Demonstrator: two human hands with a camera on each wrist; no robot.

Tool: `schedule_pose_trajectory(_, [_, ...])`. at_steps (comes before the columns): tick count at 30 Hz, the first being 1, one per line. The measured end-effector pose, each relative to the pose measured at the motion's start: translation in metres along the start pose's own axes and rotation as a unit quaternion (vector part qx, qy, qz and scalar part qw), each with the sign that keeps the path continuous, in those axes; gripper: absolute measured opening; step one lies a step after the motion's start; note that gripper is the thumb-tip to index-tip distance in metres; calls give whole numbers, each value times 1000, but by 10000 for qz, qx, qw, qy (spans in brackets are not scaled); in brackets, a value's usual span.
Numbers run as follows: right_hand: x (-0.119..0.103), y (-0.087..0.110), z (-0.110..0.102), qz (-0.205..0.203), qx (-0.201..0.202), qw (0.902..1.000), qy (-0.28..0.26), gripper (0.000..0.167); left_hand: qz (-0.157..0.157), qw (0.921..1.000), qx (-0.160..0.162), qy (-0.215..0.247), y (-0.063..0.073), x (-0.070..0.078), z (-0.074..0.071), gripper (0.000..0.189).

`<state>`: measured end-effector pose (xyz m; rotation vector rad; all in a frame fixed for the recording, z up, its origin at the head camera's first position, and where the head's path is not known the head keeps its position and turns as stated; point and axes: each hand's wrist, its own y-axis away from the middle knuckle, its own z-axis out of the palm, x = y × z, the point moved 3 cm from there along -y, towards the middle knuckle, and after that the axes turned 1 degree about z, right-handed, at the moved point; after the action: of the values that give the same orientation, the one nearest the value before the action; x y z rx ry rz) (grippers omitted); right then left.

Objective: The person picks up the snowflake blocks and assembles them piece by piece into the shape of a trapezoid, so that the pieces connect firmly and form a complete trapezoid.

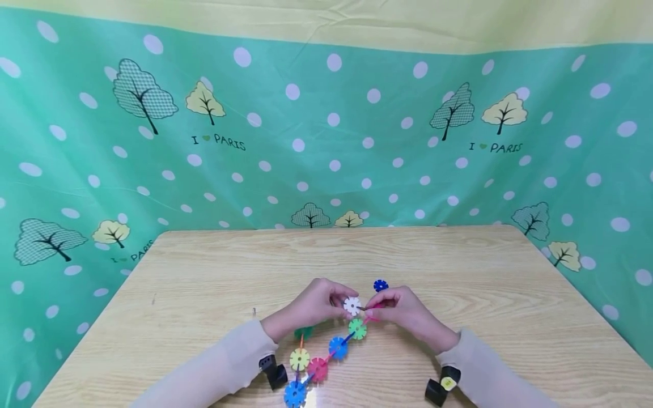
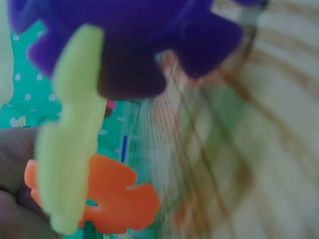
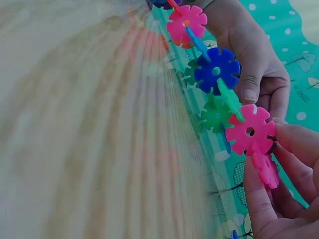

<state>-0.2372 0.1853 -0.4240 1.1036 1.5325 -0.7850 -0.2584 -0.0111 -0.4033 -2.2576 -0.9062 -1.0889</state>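
Observation:
A chain of notched, snowflake-shaped plastic discs hangs and lies between my hands. In the head view my left hand (image 1: 316,305) pinches a white notched disc (image 1: 352,306). Opposite it, my right hand (image 1: 403,311) pinches a pink notched disc (image 3: 269,170), joined to another pink disc (image 3: 250,130) in the right wrist view. A small dark piece (image 1: 361,308) shows between the hands; its kind is unclear. From there the chain runs down left through a green disc (image 1: 357,328), a blue disc (image 1: 338,348) and a pink one (image 1: 318,369). My left wrist view shows purple (image 2: 134,50) and orange (image 2: 124,196) discs close up.
A loose dark blue disc (image 1: 381,285) lies on the wooden table (image 1: 229,260), just beyond my right hand. The chain turns at a lower blue disc (image 1: 295,394) and goes up through a yellow disc (image 1: 299,359), beside my left wrist. A green patterned cloth (image 1: 331,130) hangs behind the table.

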Motion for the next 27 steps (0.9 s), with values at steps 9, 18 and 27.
schedule_pose_trajectory(9, [1, 5, -5, -148, -40, 9999, -73, 22, -81, 9999, -82, 49, 0, -3, -7, 38])
schedule_pose_trajectory(18, [5, 8, -11, -316, -481, 9979, -292, 24, -73, 9999, -68, 52, -10, -5, -17, 34])
schedule_pose_trajectory(27, [12, 10, -16, -166, -775, 9965, -269, 26, -55, 9996, -75, 255, -33, -20, -28, 29])
